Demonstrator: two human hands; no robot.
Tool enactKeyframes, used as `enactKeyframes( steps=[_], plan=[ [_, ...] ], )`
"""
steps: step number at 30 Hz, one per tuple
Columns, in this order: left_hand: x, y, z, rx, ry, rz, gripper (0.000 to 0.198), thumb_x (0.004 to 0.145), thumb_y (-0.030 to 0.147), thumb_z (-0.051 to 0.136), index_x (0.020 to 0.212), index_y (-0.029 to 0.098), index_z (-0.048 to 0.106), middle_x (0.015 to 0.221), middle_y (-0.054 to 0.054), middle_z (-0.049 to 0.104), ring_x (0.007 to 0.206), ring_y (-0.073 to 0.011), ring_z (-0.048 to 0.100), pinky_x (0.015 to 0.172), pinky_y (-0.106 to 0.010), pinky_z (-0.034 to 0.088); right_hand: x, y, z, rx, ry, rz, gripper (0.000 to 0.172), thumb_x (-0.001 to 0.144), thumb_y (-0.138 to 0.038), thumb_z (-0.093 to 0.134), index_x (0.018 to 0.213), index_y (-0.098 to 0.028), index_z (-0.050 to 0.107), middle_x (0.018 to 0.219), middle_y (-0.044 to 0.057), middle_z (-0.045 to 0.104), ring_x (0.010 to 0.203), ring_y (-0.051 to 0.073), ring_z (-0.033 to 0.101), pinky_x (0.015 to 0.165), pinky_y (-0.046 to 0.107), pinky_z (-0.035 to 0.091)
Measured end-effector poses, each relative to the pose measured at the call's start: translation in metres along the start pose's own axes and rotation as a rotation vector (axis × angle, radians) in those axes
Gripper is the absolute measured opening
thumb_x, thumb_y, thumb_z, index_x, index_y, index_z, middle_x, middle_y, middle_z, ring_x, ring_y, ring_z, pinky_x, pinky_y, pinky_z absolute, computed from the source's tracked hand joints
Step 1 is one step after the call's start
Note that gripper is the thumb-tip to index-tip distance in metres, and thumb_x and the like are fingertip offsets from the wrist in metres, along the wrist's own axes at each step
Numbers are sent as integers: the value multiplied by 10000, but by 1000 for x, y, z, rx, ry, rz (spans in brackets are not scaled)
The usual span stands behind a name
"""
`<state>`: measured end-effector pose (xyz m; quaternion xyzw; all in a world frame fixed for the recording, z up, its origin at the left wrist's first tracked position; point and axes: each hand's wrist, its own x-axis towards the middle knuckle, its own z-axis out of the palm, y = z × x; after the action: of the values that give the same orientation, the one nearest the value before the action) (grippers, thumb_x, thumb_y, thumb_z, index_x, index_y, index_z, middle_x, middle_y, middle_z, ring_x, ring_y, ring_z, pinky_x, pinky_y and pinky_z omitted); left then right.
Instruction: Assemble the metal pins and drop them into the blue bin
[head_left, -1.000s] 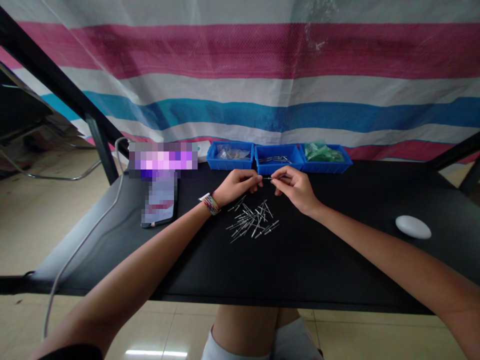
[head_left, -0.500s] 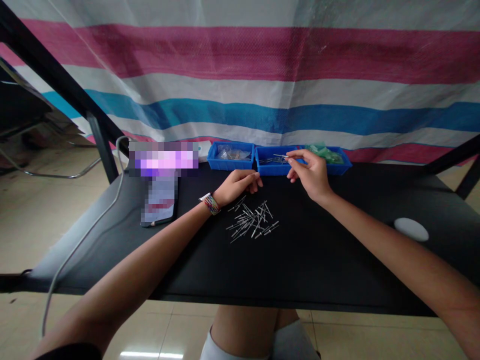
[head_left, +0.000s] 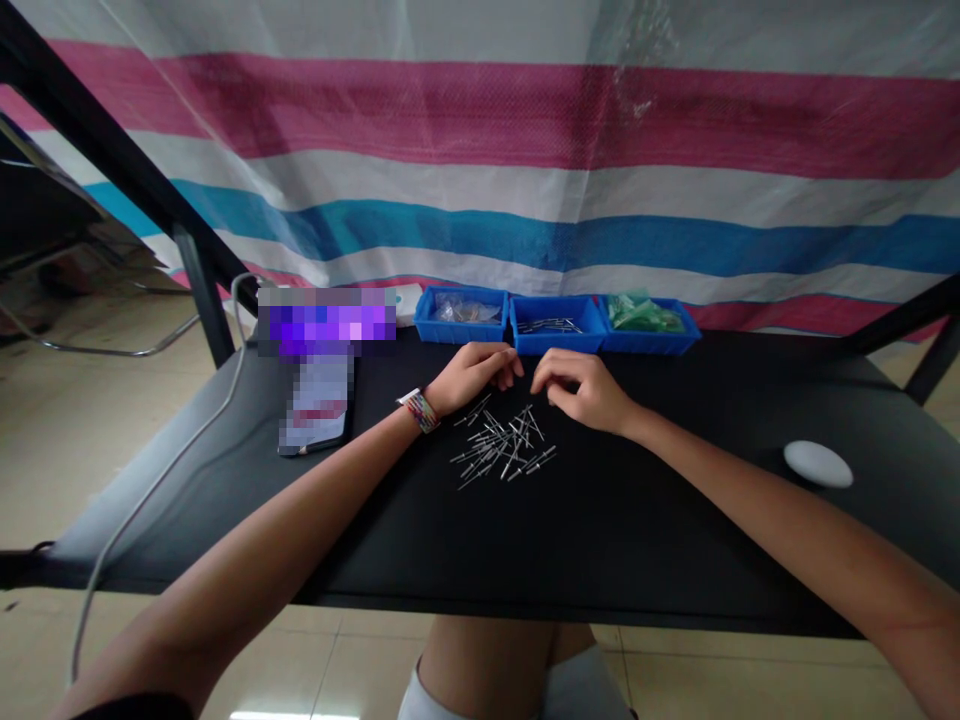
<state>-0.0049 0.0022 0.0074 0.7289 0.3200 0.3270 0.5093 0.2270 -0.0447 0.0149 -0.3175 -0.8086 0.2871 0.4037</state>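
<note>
My left hand (head_left: 478,372) rests on the black tabletop near the left blue bin, its fingers loosely bent and apart, with nothing visible in them. A patterned wristband (head_left: 420,409) is on that wrist. My right hand (head_left: 585,388) hovers just behind and right of a loose pile of pop rivets (head_left: 501,440); its fingers curve down, thumb and forefinger apart, and I see nothing held. Behind my hands, the middle blue bin (head_left: 559,342) holds several thin metal rivets (head_left: 551,325).
The left blue bin (head_left: 459,330) contains clear plastic bags, the right blue bin (head_left: 651,342) green plastic. A phone (head_left: 319,410) and a blurred item (head_left: 330,320) lie at left beside a white cable (head_left: 169,450). A white oval object (head_left: 817,464) sits at right. Striped sheeting (head_left: 480,230) hangs behind.
My right hand has come down and left from above the middle bin toward the pile. The thin rivet it pinched earlier no longer shows in its fingers. My left hand stays put.
</note>
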Motion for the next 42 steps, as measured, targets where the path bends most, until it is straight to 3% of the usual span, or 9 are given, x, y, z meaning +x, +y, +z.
enactKeyframes(
  steps=[4,11,20,26,30,35,42],
  plan=[
    [0,0,0,7,5,14,424,1022,491,563,875,130,731,710,-40,683,651,-130,629,644,-235,498,-2,-1,1,-64,-180,-65,295,854,-25,572,891,-226,785,969,53,719,747,170,626,634,303,469],
    [-1,1,1,44,15,15,445,1025,513,562,862,136,732,715,-41,686,654,-131,631,643,-235,506,-1,5,2,-60,-244,-16,215,841,-90,690,948,-227,816,941,35,665,652,125,549,596,281,439],
    [0,0,1,41,8,3,446,1030,510,552,867,133,727,720,-43,691,653,-132,636,641,-235,505,-2,12,4,-38,-167,25,100,887,-142,681,880,-199,763,929,26,661,629,104,524,595,268,425],
    [0,0,1,29,6,4,422,1024,482,560,847,138,727,716,-45,690,650,-134,636,642,-240,503,-1,12,3,46,-43,161,48,895,-227,703,898,-200,742,863,23,672,666,136,592,600,273,461],
    [0,3,0,9,-1,-10,432,1021,494,549,861,135,729,719,-47,693,653,-136,645,640,-242,492,-1,17,3,190,32,277,156,923,-348,720,947,-194,725,755,-3,655,598,136,606,576,276,478],
    [-2,9,-1,13,-25,-14,341,966,456,639,876,139,727,707,-31,686,658,-136,638,642,-239,490,0,21,5,238,105,320,333,911,-523,748,935,-193,713,707,-5,658,544,133,601,522,265,467],
    [-1,4,1,10,-10,46,241,936,370,679,884,139,728,770,-26,703,661,-114,634,652,-223,511,0,20,5,205,139,321,326,948,-507,705,876,-189,704,738,4,673,540,114,610,498,238,459]
  ],
)
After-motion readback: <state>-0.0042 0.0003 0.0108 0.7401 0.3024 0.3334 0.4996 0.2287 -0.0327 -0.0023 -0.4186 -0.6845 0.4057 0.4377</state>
